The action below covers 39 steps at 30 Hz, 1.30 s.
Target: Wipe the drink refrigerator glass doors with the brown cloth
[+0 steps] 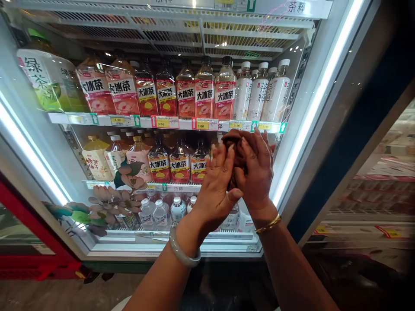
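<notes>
Three wire shelves of bottled drinks are seen inside a lit cooler (311, 112) with a glass door: tea bottles (186, 93) with red labels on the upper shelf, white bottles (259, 93) at 2 o'clock of them, darker bottles (179, 162) on the middle shelf, and small water bottles (160, 211) at the bottom. A flower decal (110, 203) is stuck to the glass at 8 o'clock. A dark brown cloth (234, 144) is held bunched between both hands in front of the middle shelf's right end. The left hand (217, 185) is pressed flat against it, fingers stretched toward 1 o'clock; the right hand (257, 170) is curled over it from 3 o'clock. The cooler's bright frame edge lies just beside the right hand; open room is left toward 9 o'clock, across the glass.
</notes>
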{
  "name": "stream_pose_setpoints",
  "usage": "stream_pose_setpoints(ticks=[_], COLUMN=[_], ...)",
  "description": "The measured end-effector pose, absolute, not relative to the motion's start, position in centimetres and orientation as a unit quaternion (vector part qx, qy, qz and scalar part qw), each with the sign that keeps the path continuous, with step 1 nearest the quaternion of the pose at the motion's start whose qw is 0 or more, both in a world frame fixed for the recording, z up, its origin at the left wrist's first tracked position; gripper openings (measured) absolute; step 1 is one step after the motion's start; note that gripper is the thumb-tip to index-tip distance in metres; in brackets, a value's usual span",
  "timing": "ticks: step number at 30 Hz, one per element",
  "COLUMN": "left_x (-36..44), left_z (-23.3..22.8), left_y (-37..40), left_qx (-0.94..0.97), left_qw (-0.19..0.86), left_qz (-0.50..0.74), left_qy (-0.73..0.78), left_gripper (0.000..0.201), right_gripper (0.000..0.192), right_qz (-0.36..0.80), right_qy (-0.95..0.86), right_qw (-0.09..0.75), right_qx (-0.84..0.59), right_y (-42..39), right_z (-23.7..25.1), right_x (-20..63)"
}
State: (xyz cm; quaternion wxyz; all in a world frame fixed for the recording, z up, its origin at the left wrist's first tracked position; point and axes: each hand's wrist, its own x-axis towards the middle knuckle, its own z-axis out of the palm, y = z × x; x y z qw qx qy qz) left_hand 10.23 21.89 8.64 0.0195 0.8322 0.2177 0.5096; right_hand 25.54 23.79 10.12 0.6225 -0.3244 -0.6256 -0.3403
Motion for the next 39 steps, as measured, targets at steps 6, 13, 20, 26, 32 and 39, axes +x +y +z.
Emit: stream_pose_setpoints(ticks=[6,13,20,26,32,39], left_x=[8.8,10.4,11.4,11.5,11.8,11.5], left_z=[8.7,8.0,7.6,7.6,7.6,7.5], left_y=[23.9,24.7,24.9,25.4,25.4,25.5], left_qx=[0.797,0.771,0.731,0.716,0.714,0.719], left_qw=[-0.056,-0.133,-0.184,-0.181,-0.165,-0.177], left_qz=[0.522,0.527,0.551,0.573,0.576,0.572], left_qy=[0.299,0.333,0.358,0.355,0.363,0.354], left_gripper=[0.092,0.077,0.07,0.07,0.07,0.067], right_gripper=[0.032,0.037,0.041,0.03,0.041,0.027], right_qz=[-0.324,-0.326,-0.315,-0.317,-0.298,-0.31], right_qy=[-0.636,-0.625,-0.63,-0.684,-0.612,-0.689], right_qw=[0.64,0.636,0.636,0.599,0.656,0.603], right_qx=[-0.284,-0.314,-0.315,-0.271,-0.326,-0.256], right_y=[23.9,22.8,23.1,22.4,22.4,22.7], right_z=[10.0,10.2,10.7,10.1,11.0,10.1], right_x=[23.5,28.8,26.7,29.4,28.9,27.4])
